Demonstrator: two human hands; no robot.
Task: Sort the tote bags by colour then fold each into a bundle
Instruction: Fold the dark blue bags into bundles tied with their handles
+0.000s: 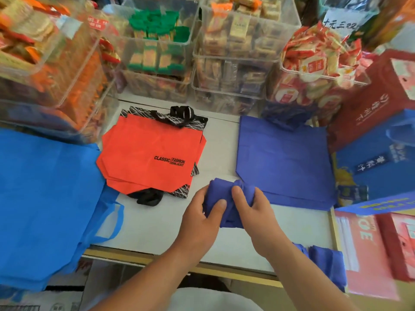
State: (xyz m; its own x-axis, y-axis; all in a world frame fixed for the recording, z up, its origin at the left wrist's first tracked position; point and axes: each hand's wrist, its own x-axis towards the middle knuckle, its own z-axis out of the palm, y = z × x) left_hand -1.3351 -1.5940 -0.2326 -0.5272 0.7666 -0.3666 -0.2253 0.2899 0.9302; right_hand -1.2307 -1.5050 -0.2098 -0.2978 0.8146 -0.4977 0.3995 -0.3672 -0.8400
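At the table (152,225), both of my hands are clenched on 1 dark blue tote bag (222,187), rolled into a tight wad at the near-middle of the white top. My left hand (202,212) clasps its left end, thumb laid across the top. My right hand (252,205) clasps the right end, thumb pressed into the crease where the cloth gathers.

Sorting looks finished. A flat dark blue stack (283,158) lies just beyond and to the right of the wad, an orange-red stack (148,153) (printed "CLASSIC FASHION") sits to its left, and light blue bags (45,198) drape over the table's left edge. Beside my right forearm, at the front right corner, lie dark blue bundles (325,263) that appear done; how many, I cannot tell. Clear bins of packaged snacks (235,63) line the back.

By my reading, the step in hand is the last tuck of this fold. The next move calls for a firm squeeze so the springy cloth does not unroll, then a short carry to the right to set it beside the finished ones.
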